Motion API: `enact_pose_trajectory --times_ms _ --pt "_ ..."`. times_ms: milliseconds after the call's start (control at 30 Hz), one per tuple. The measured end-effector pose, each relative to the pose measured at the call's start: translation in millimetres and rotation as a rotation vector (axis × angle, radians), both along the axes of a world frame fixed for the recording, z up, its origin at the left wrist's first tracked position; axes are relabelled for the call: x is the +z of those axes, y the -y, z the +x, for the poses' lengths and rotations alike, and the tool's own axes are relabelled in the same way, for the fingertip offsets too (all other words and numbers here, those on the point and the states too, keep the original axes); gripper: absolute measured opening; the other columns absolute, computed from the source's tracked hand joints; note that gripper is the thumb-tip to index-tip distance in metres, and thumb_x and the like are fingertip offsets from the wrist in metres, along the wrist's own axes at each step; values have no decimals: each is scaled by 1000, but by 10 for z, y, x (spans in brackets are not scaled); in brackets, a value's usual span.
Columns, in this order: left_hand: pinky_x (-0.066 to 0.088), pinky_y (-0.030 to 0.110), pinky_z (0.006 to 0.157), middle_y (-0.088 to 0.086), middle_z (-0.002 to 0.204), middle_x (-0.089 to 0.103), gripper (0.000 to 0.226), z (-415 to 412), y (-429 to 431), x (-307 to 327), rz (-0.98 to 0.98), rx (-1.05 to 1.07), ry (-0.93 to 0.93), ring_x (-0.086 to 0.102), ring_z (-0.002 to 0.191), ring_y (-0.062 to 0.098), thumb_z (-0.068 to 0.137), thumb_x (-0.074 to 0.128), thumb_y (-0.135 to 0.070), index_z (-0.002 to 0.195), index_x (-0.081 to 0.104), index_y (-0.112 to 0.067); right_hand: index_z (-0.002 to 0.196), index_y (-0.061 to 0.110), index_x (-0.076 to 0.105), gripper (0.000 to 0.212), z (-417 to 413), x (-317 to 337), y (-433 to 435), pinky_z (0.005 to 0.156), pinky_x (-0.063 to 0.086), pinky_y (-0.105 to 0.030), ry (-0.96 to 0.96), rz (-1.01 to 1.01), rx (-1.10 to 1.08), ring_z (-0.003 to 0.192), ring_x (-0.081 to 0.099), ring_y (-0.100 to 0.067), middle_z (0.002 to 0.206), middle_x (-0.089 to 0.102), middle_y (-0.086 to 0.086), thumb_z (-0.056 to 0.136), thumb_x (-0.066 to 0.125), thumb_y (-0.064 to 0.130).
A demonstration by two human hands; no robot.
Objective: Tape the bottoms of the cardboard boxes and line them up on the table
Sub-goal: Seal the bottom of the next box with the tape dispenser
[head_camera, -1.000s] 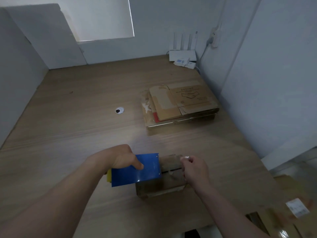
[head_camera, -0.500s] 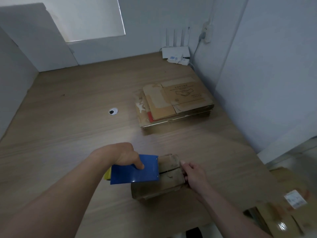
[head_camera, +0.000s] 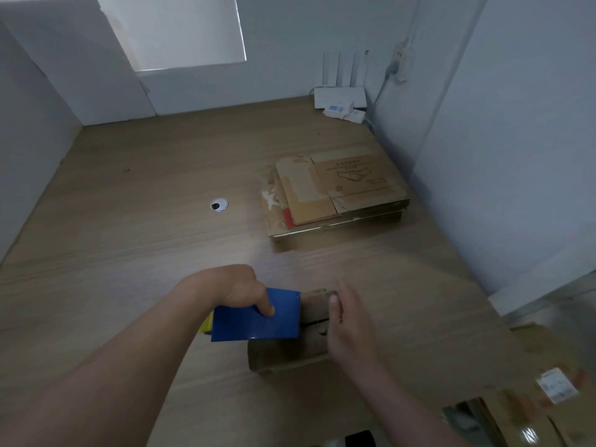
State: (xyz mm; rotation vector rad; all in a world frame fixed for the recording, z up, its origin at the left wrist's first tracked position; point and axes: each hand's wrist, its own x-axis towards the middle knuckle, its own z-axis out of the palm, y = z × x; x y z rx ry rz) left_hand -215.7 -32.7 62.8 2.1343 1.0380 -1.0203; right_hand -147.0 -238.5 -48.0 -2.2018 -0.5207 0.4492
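Observation:
A small brown cardboard box [head_camera: 290, 353] stands near the front edge of the wooden table [head_camera: 135, 240], its flap seam facing up. My left hand [head_camera: 240, 288] grips a blue tape dispenser [head_camera: 258, 317] with a yellow part at its left end, held against the box's left top. My right hand [head_camera: 350, 327] lies flat with straight fingers on the box's right end, covering it. A stack of flattened cardboard boxes [head_camera: 335, 191] lies farther back on the right.
A round cable grommet [head_camera: 219, 205] sits in the table's middle. A white router [head_camera: 342, 98] with a cable stands in the far right corner. White walls close in at the left, back and right. More cardboard with a label [head_camera: 556, 388] lies low at the right.
My right hand has shifted from pinching at the box's far right corner to lying flat over its right end. The dispenser and left hand have stayed at the box's left.

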Motion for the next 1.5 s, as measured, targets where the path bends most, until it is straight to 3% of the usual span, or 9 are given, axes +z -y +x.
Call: enact_pose_trajectory --times_ms 100,267,467,600,700,867,1033,1333,1500 --pt "43 33 81 0 99 57 36 -17 -5 -9 -3 -3 19 56 95 19 79 75 -50 87 53 -22 157 28 23 53 -46 -135 -78 114 33 -36 -136 -62 10 141 36 -16 156 39 2 107 31 40" --pt "42 32 75 2 96 57 38 -124 -43 0 -28 -9 87 55 88 19 79 75 -50 86 54 -20 158 32 19 53 -2 -208 -81 109 37 -38 -146 -92 -4 136 44 -20 151 44 -2 106 30 42" --pt "46 31 64 2 86 63 37 -599 -143 36 -116 41 210 59 79 19 81 73 -52 97 69 -18 156 24 29 50 9 -227 -84 98 36 -27 -161 -36 -1 127 51 -24 141 53 -10 107 36 31" --pt "45 31 62 1 75 63 43 -1042 -314 54 -141 85 244 59 68 17 68 74 -60 83 71 -20 153 31 30 48 22 -293 -108 99 41 -31 -137 -51 3 122 56 -29 134 60 -10 106 38 32" --pt "44 33 65 5 73 70 49 -1448 -485 86 -154 165 239 62 65 17 54 72 -63 77 74 -19 152 23 39 47 1 -281 -136 106 36 -30 -100 -70 -19 132 50 -26 147 52 -6 106 40 30" --pt "50 33 65 11 87 76 49 -1702 -471 -18 -187 261 229 69 74 23 58 72 -57 87 75 -17 144 19 50 41 -20 -221 -170 105 37 -33 -43 -67 -87 130 51 -29 145 54 -8 107 36 30" --pt "47 29 59 6 79 70 50 -1715 -432 -156 -196 319 216 65 69 21 59 70 -55 90 74 -17 132 16 60 38 -44 -160 -217 95 41 -35 -7 -62 -158 120 56 -32 133 61 -11 106 37 32" --pt "48 32 66 13 101 73 51 -1674 -443 -220 -168 313 173 69 88 28 61 70 -55 96 73 -19 130 13 61 35 -28 -164 -234 92 42 -35 11 -86 -156 116 57 -33 129 63 -13 106 40 26" --pt "44 26 57 5 82 65 36 -1557 -425 -230 -150 290 114 60 74 22 83 72 -45 101 70 -14 131 13 60 35 -27 -169 -226 90 43 -36 22 -90 -144 114 58 -35 128 64 -14 106 39 26"
